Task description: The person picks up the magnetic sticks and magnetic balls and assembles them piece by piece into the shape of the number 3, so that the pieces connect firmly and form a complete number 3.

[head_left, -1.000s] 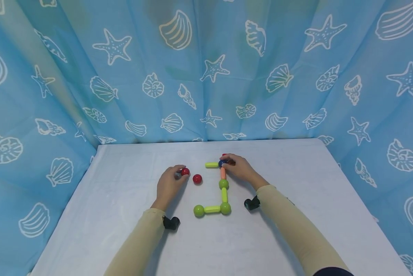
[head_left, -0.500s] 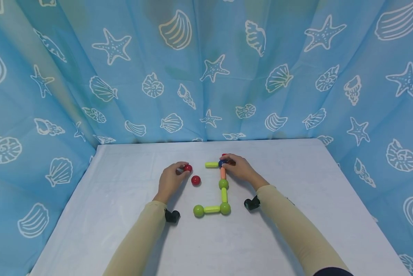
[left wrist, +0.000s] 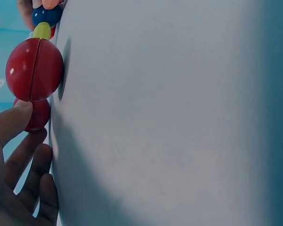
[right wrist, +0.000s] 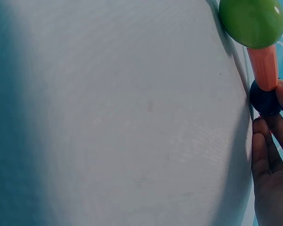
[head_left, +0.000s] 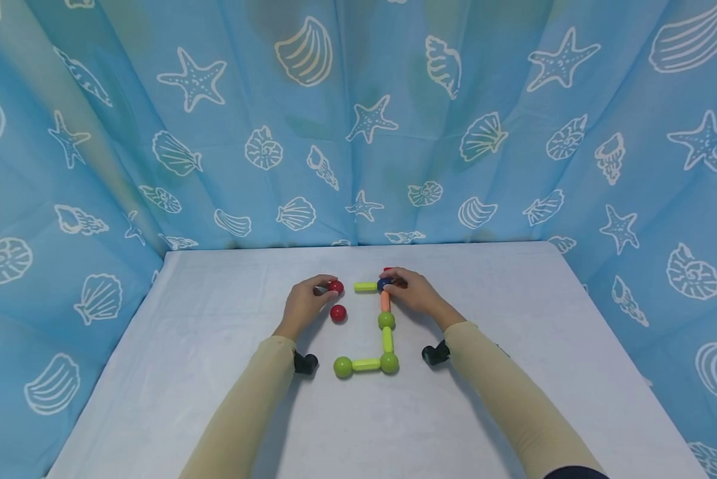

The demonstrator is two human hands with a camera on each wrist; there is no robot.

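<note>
My left hand (head_left: pixel 305 303) pinches a red ball (head_left: pixel 335 287) between thumb and fingers, a short gap left of the free end of a yellow-green rod (head_left: pixel 366 287). A second red ball (head_left: pixel 338 313), with a seam in the left wrist view, lies loose just nearer. My right hand (head_left: pixel 415 291) grips a dark blue ball (head_left: pixel 384 285), joined to that rod and to an orange rod (head_left: pixel 385 302). The chain runs on through a green ball (head_left: pixel 386 320), another yellow-green rod (head_left: pixel 388 340) and a corner green ball (head_left: pixel 389 362). Fingers partly hide a red piece (head_left: pixel 388 269) behind the blue ball.
From the corner, a yellow-green rod (head_left: pixel 367 364) leads left to an end green ball (head_left: pixel 343 366). Everything lies on a white-covered table (head_left: pixel 484 426). A blue curtain (head_left: pixel 358 166) with shell and starfish prints stands behind and at both sides.
My left hand has carried the red ball right and slightly away, closer to the yellow-green rod's free end. The loose red ball has shifted slightly. My right hand stays at the blue ball.
</note>
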